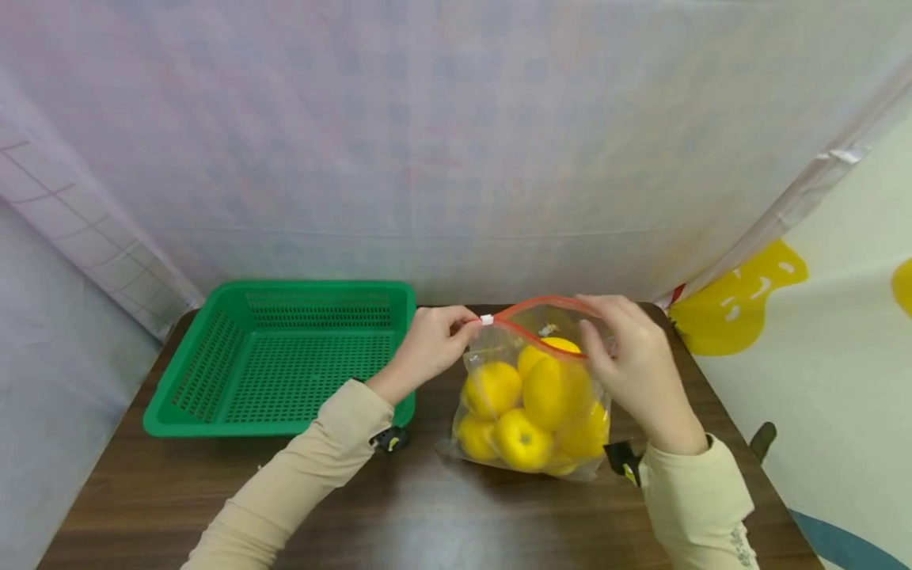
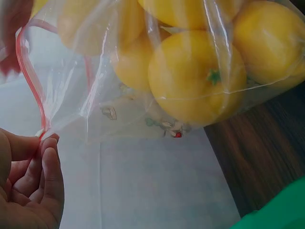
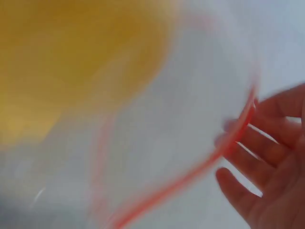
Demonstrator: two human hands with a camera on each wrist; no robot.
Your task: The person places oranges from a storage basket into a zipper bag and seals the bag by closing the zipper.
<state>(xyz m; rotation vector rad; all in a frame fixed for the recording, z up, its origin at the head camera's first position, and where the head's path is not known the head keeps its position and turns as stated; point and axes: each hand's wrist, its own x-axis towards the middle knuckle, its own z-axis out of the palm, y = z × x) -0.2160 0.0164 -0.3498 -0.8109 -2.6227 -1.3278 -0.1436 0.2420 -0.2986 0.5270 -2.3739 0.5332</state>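
Observation:
A clear plastic slider bag [image 1: 492, 348] stands on the table, full of several round yellow fruits [image 1: 523, 439]. Its red zip [image 1: 545, 345] gapes toward the right, with a white slider [image 1: 487, 320] near the left end. My left hand [image 1: 431, 340] pinches that left end between thumb and fingertips, close to the slider. At the bag's other side is my right hand [image 1: 637, 372], its fingers loosely extended. In the right wrist view, the right fingers [image 3: 259, 143] touch the red rim while the thumb stands apart; the fruit there is blurred.
A green plastic basket [image 1: 221, 430] with slotted walls sits left of the bag, with no contents visible. Both stand on a dark wooden table [image 1: 442, 514]. Pale curtains [image 1: 399, 158] hang behind and at the sides.

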